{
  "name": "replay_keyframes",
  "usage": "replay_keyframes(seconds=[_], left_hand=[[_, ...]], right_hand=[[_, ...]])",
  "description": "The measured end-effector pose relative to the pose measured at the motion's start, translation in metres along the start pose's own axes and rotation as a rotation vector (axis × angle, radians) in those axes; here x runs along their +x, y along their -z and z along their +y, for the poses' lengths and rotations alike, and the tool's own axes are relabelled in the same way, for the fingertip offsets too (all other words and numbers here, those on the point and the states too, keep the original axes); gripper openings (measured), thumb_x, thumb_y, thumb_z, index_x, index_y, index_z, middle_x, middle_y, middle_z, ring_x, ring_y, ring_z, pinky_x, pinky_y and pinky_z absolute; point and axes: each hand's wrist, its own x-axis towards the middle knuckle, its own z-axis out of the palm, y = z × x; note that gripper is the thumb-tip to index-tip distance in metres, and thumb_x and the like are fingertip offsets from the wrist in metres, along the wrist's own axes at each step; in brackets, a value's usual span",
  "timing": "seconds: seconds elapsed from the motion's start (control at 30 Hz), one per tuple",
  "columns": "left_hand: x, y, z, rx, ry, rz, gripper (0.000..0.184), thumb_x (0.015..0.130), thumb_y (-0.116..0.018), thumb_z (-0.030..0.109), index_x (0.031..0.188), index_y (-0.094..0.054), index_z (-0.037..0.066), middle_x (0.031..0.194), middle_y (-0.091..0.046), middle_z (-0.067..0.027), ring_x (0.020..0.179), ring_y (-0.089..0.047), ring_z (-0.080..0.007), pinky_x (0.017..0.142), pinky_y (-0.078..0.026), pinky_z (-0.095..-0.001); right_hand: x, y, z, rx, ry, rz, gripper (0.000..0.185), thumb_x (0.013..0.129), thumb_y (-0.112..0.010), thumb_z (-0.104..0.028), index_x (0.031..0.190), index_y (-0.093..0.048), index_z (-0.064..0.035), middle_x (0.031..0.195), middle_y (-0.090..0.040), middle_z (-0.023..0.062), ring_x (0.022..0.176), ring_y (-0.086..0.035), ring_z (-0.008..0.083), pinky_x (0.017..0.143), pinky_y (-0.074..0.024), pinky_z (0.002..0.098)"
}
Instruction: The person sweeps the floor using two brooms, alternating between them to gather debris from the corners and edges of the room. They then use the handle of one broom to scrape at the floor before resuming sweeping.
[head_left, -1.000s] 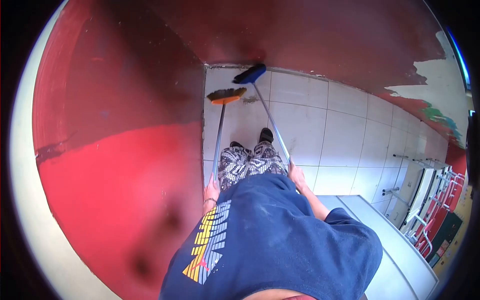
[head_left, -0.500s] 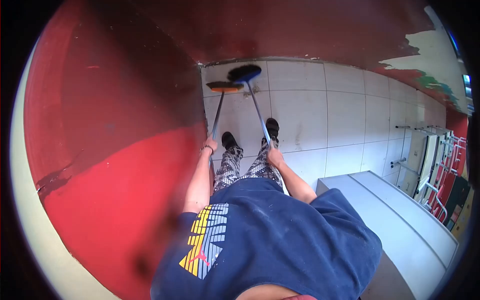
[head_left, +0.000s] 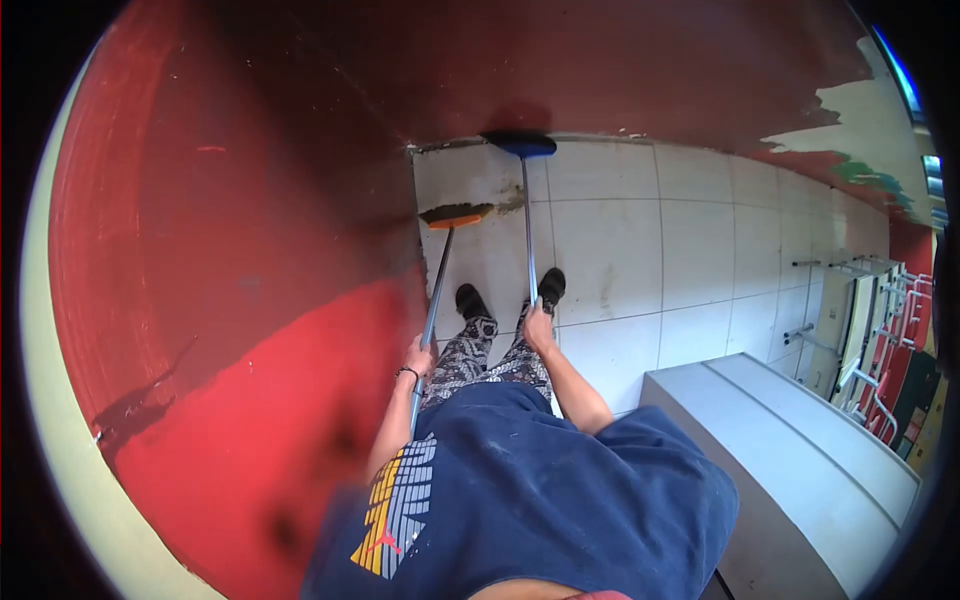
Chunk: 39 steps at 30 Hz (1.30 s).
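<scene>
My left hand is wrapped round the handle of an orange broom. That broom's head, with dark bristles, rests on the pale tiles beside the red left wall. In my right hand is the handle of a blue broom, held in a closed grip. Its blue head with black bristles is up against the base of the dark red far wall. A smear of brownish dirt lies on the tiled floor between the two broom heads.
A red painted wall runs close along my left side. On the right is a grey metal cabinet, and beyond it stand stacked desks or chairs with white metal legs. The far wall has peeling paint on its right.
The blue broom's head has moved away from me and to the right, up to the far wall. The orange broom has drawn back toward me, and the two heads are now farther apart.
</scene>
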Motion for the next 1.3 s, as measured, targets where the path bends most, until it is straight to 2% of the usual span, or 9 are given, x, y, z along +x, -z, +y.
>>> replay_keyframes(seconds=[0.4,0.5,0.67,0.77,0.9,1.03,1.1,1.17,1.3], left_hand=[[0.011,0.005,-0.002,-0.065,0.02,-0.071,0.05,0.09,-0.041,0.015,0.137,-0.024,0.011,0.069,-0.048,-0.0063,0.048,-0.045,-0.0136,0.04,-0.04,-0.0289],[0.012,0.0,0.001,-0.166,0.101,-0.118,0.052,0.089,-0.043,0.015,0.137,-0.024,0.011,0.069,-0.049,-0.0062,0.048,-0.045,-0.0137,0.04,-0.04,-0.029],[0.014,-0.004,-0.016,-0.122,0.078,-0.046,0.031,0.087,-0.044,0.015,0.116,-0.038,0.011,0.065,-0.048,-0.0054,0.042,-0.044,-0.0129,0.035,-0.039,-0.029],[0.001,-0.008,-0.019,-0.105,0.111,-0.071,0.035,0.087,-0.046,0.016,0.12,-0.037,0.011,0.066,-0.049,-0.0061,0.043,-0.045,-0.0129,0.035,-0.039,-0.0297],[-0.006,-0.004,-0.036,-0.098,0.149,-0.022,0.047,0.087,-0.048,0.016,0.13,-0.032,0.013,0.068,-0.05,-0.0064,0.046,-0.047,-0.0135,0.037,-0.044,-0.0307],[-0.022,0.003,-0.055,-0.058,0.136,-0.042,0.047,0.087,-0.049,0.019,0.13,-0.032,0.011,0.07,-0.052,-0.0053,0.047,-0.049,-0.0132,0.039,-0.046,-0.0296],[-0.013,0.005,-0.083,-0.068,0.122,-0.078,0.046,0.086,-0.049,0.019,0.129,-0.033,0.011,0.07,-0.052,-0.0051,0.047,-0.049,-0.0134,0.04,-0.047,-0.0299],[-0.013,0.007,-0.094,-0.077,0.094,-0.124,0.045,0.086,-0.049,0.019,0.128,-0.034,0.011,0.07,-0.052,-0.005,0.048,-0.049,-0.0135,0.04,-0.047,-0.0303],[0.005,0.006,-0.121,0.057,0.036,-0.119,0.031,0.085,-0.049,0.018,0.113,-0.044,0.005,0.068,-0.054,-0.0064,0.049,-0.052,-0.0149,0.043,-0.046,-0.0315]], right_hand=[[-0.089,0.025,0.071,-0.095,0.001,-0.096,0.035,0.089,-0.038,-0.025,0.112,-0.049,0.0002,0.083,-0.058,0.0314,0.083,-0.055,0.0483,0.074,-0.0443,0.0521],[-0.118,0.05,0.044,0.031,-0.029,-0.018,0.041,0.089,-0.038,-0.022,0.126,-0.041,-0.0034,0.087,-0.055,0.0353,0.088,-0.052,0.0498,0.077,-0.0423,0.0536],[-0.035,0.01,-0.013,0.136,-0.021,0.065,0.049,0.086,-0.043,-0.023,0.13,-0.031,-0.0049,0.09,-0.056,0.0344,0.088,-0.052,0.0499,0.078,-0.0421,0.0521],[0.085,-0.086,-0.006,0.163,0.201,0.063,0.044,0.081,-0.044,-0.018,0.121,-0.033,-0.003,0.064,-0.058,0.0213,0.051,-0.06,0.0341,0.046,-0.0489,0.0422],[0.136,-0.094,-0.068,0.099,0.072,-0.058,0.028,0.078,-0.047,-0.011,0.102,-0.053,0.0025,0.077,-0.06,0.0247,0.073,-0.061,0.0376,0.063,-0.0505,0.0435],[0.094,-0.059,-0.069,0.003,-0.18,-0.172,0.025,0.076,-0.049,-0.009,0.094,-0.062,0.0026,0.09,-0.061,0.0255,0.089,-0.06,0.0392,0.075,-0.0503,0.0437],[0.063,-0.031,-0.031,-0.191,0.026,-0.114,0.024,0.077,-0.048,-0.009,0.092,-0.062,0.0025,0.089,-0.062,0.0243,0.084,-0.061,0.0391,0.072,-0.0508,0.0449],[0.037,-0.011,0.024,-0.352,0.309,-0.187,0.03,0.081,-0.041,-0.012,0.101,-0.055,0.0044,0.08,-0.06,0.0278,0.079,-0.061,0.0401,0.069,-0.0498,0.048],[-0.062,0.03,0.084,-0.042,0.133,-0.118,0.041,0.085,-0.04,-0.018,0.122,-0.045,-0.0021,0.079,-0.057,0.0323,0.077,-0.058,0.0445,0.069,-0.0458,0.0489]])
